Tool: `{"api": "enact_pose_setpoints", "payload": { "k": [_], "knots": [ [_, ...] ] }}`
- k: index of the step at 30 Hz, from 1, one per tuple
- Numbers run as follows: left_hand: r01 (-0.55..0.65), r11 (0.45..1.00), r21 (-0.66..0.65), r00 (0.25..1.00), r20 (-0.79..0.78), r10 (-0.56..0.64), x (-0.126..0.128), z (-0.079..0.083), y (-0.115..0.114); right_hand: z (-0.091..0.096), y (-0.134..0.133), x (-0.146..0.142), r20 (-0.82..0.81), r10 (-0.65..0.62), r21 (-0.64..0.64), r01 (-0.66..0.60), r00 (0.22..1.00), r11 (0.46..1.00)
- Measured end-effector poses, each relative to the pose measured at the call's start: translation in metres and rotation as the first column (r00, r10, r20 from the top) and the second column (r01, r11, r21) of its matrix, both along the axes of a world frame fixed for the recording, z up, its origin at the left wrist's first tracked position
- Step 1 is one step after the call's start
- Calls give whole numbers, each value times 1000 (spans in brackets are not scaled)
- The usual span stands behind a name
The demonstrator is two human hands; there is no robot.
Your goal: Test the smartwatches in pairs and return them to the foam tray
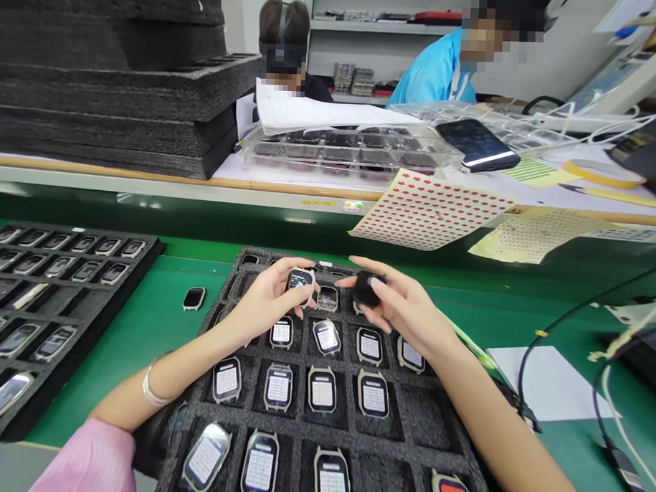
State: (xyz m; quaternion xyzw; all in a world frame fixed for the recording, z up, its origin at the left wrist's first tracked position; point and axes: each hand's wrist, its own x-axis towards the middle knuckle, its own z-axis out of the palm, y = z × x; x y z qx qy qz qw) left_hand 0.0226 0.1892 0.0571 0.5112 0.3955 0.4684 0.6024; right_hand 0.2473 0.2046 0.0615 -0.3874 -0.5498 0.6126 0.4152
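My left hand (272, 291) grips a strapless smartwatch (301, 279) with a silver case, its lit dark screen facing me, thumb on its edge. To its right, my right hand (412, 303) has its fingers closed round a small rounded black object (367, 287); what kind it is I cannot make out. Both hands hover over the far part of a black foam tray (374, 466). In the tray's compartments lie several strapless watches, most with white lit screens, such as one watch (321, 389) near the middle. A watch (453, 491) at the near right shows a red screen.
A second foam tray of watches (62, 301) lies left, with a single watch (193, 299) beside it on the green mat (182, 255). Black cables (528, 361) and white paper (549, 383) are at right. Foam stacks (96, 101), a phone (476, 145) and sticker sheets (431, 210) occupy the shelf. Two people sit beyond.
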Motion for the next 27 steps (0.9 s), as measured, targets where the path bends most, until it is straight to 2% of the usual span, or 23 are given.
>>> {"api": "enact_pose_setpoints", "payload": {
  "k": [3,10,17,21,27],
  "knots": [
    [7,1000,-11,1000,4,-7,3,-2,1,-6,-2,-1,-173,178,-61,-191,969,980],
    [21,998,-57,1000,-9,-21,2,-7,-3,-17,-8,-6,-239,199,-16,-209,950,978],
    [57,994,97,988,-150,-42,3,-13,-14,-16,-12,-3,-340,332,-57,-372,880,927],
    [59,986,156,971,-237,-21,3,-13,-21,-16,-15,-5,-321,345,-59,-383,882,922],
    [61,983,171,965,-262,-14,5,-13,-24,-16,-19,-7,-289,311,-18,-330,905,944]
  ]
}}
